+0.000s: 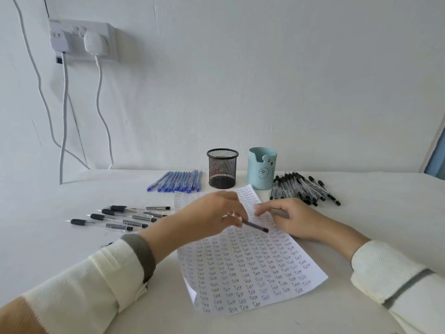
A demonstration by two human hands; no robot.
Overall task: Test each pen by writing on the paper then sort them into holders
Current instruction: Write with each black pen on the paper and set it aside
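1. Cream sleeves (96, 280) sit nearest us, one on each forearm, above the white table (72, 194).
2. We find the left hand (207, 213) with fingers (237, 214) pinching a dark pen (256, 226). Its free end slants down to the right over the paper (252, 268), which is filled with rows of "Test".
3. We note the right hand (289, 218) just right of that pen, resting on the paper, its fingers (262, 208) loosely curled and grasping nothing.
4. Beyond the fingers a black mesh holder (222, 168) and a blue holder (262, 168) stand side by side.
5. Blue pens (178, 182) lie beyond-left of the fingers, black pens (303, 189) beyond-right, and grey-grip pens (120, 216) to the left.
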